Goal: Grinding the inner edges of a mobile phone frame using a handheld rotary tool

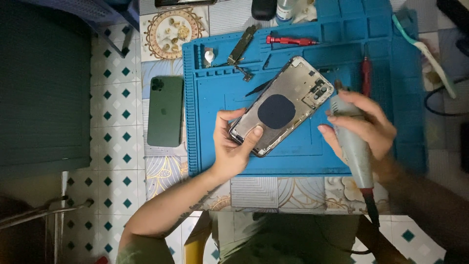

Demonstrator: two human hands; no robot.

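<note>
The left hand point(233, 149) is pinching the seven o'clock end of the silver, stripped phone housing with its dark round pad point(283, 104), lying tilted mid-way on the blue silicone work mat point(293, 161); it looks light, stiff and scratch-prone, best gripped by its edges. At three o'clock, the right hand point(359, 124) is wrapping the grey pen-shaped corded rotary tool point(352, 144), tip angling toward the camera corner.

One blue work mat point(303, 161) lay there. Two phone housings appeared: one open point(288, 98), one green point(165, 110). Two red-handled screwdrivers point(288, 40) rested above.
</note>
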